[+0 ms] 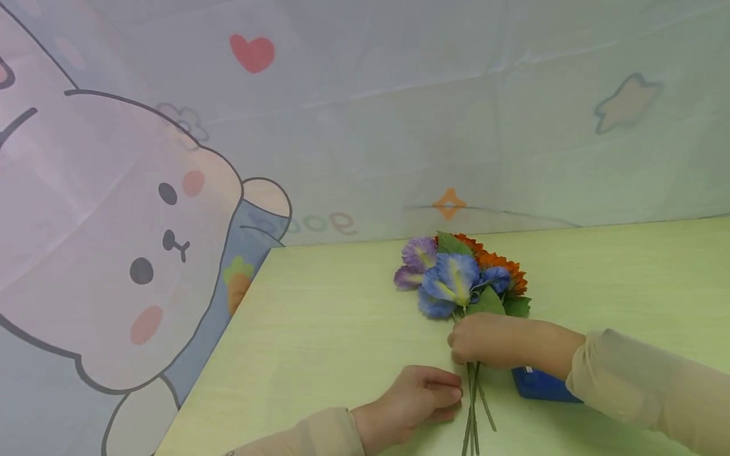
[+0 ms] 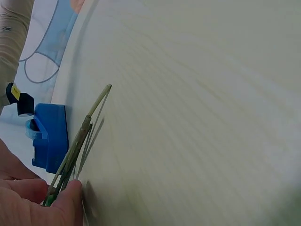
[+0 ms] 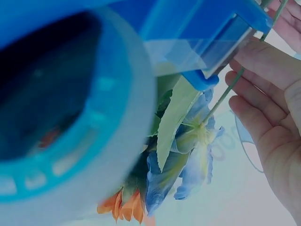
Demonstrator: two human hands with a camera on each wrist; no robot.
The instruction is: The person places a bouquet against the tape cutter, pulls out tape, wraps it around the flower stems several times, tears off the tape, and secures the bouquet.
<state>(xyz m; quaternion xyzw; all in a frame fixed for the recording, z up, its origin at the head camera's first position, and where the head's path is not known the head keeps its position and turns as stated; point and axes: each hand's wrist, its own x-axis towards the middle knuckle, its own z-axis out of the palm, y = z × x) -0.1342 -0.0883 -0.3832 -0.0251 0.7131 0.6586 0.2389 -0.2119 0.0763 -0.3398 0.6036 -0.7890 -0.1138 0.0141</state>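
Head view: bunch of artificial flowers (image 1: 453, 275), purple, blue and orange-red with green leaves, lies right of centre over a pale yellow-green desk (image 1: 319, 329); stems (image 1: 473, 405) run to bottom edge. Right hand (image 1: 485, 340) grips stems just under the blooms. Left hand (image 1: 419, 400), bottom centre, fingers loosely extended, tips just left of stems. Blue tape dispenser (image 1: 542, 387) partly behind right forearm, lower right. Cartoon-print backdrop (image 1: 365, 114) fills upper frame and left side.

Left wrist view: left-hand fingers lower left, overlapping stems; can't tell if they touch. Stem ends point toward upper centre. Tape dispenser at left, sleeve (image 2: 11, 42) upper left.

Right wrist view: tape dispenser big at left and top, roll and clear tape strip showing. Right hand at right, fingertips on a green stem. Blue flower lower centre, orange petals bottom left. Left-hand fingers upper right, uncurled.
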